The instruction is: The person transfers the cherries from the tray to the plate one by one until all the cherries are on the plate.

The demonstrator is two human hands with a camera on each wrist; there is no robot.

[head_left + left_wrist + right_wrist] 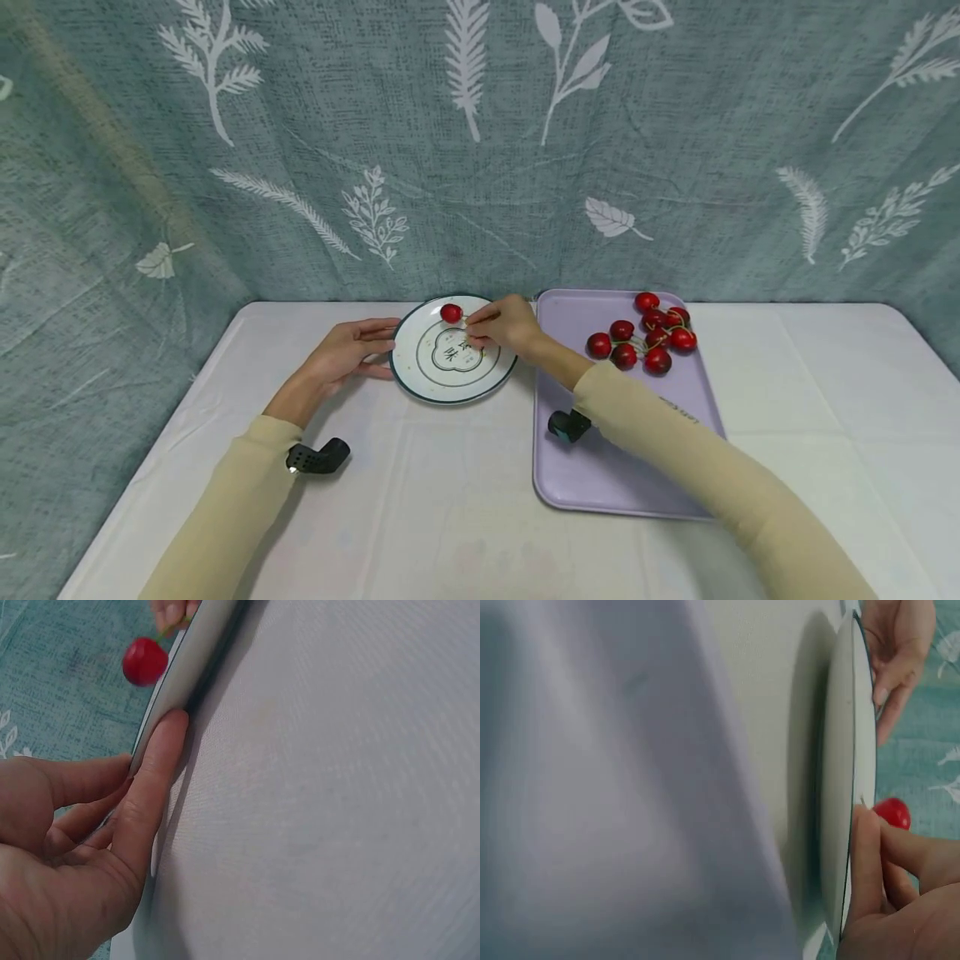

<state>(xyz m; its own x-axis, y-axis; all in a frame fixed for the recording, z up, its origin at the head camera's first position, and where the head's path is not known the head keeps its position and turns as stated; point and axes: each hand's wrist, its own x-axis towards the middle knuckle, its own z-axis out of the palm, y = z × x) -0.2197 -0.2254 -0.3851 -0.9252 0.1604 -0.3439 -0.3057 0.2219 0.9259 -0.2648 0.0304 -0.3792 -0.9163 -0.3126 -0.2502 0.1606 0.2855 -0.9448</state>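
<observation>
In the head view, a white plate (pixel 420 367) with a dark rim and printed characters stands on the table. My left hand (pixel 341 354) holds its left edge, thumb and fingers on either side of the rim in the left wrist view. My right hand (pixel 506 325) is over the plate's right side. Its thumb and fingertips pinch the stem of a red cherry (pixel 451 313), which hangs at the plate's far part. The cherry (pixel 145 661) and its green stem also show in the left wrist view. Behind my fingers, the cherry (pixel 892 814) is partly hidden in the right wrist view.
Right of the plate lies a lilac tray (pixel 555 483), with my right forearm across it. Several red cherries (pixel 657 361) with stems are bunched in its far part. A patterned green curtain (pixel 480 208) hangs behind the white-covered table (pixel 375 517).
</observation>
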